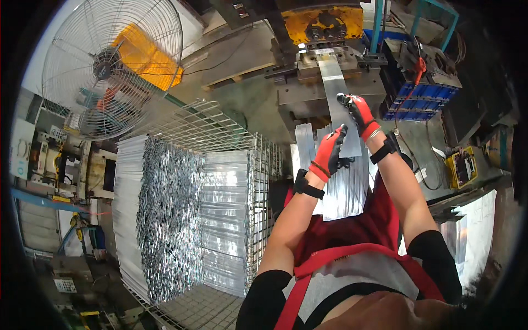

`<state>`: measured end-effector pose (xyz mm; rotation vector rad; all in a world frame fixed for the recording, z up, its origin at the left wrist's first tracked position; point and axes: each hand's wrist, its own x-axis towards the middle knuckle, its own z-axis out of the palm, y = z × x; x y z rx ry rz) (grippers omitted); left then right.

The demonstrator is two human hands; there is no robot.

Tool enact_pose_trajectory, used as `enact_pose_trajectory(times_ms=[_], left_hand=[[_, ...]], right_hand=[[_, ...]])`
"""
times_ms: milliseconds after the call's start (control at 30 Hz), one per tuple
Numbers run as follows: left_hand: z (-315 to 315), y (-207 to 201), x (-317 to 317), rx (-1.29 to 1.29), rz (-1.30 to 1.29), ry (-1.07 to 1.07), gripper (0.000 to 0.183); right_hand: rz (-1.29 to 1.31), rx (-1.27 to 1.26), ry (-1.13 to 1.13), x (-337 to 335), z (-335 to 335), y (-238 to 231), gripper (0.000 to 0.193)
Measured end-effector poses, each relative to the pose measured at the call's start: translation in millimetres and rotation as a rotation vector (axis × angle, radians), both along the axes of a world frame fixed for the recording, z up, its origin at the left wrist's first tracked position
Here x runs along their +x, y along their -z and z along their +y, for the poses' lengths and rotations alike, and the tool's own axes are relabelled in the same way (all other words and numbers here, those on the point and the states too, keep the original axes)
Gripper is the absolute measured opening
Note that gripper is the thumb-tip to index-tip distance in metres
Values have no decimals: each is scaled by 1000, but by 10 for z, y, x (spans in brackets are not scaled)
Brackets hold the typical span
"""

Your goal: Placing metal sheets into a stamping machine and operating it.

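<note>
We are noting the left hand (331, 151) pinching a metal strip (335, 102) by its left edge, the right hand (360, 114) by its right; the strip is running from the press die (347, 59) to above stacked strips (344, 195).

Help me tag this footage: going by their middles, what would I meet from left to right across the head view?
Wire-guarded fan → stacked metal strips → left gloved hand → right gloved hand → stacked blue crates → yellow box. The metal strip at the hands is left out because it overlaps them.
</note>
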<state>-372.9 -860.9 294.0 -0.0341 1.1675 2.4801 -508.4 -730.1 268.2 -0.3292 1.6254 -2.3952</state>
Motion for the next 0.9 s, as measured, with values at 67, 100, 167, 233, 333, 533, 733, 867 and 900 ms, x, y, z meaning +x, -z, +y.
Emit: enact_pose_trajectory(times_ms=[67,100,167,233,333,533,733,867,900], left_hand=[[51,-114,23,-48,-67,-55,28],[33,-54,33,-236,103,-105,30],[-13,62,39,-470,295,-168,33],[21,25,25,-410,184,-145,37],[-16,-41,-8,-208,-29,-27,41],[61,-65,89,-316,30,-211,37],[62,-36,2,-131,-200,-112,26],[-21,491,-41,-81,4,-140,20],[-87,454,72,-81,8,-122,20]], right_hand=[[17,85,45,32,4,-45,28],[5,26,61,41,-26,-48,26],[-23,-92,92,54,-101,-49,22],[-5,-76,56,24,-27,10,27],[31,-36,26,13,-2,28,30],[-56,196,88,-23,5,79,29],[0,0,36,-27,18,126,26],[-36,-64,61,47,-51,107,24],[93,-8,36,170,-36,65,29]])
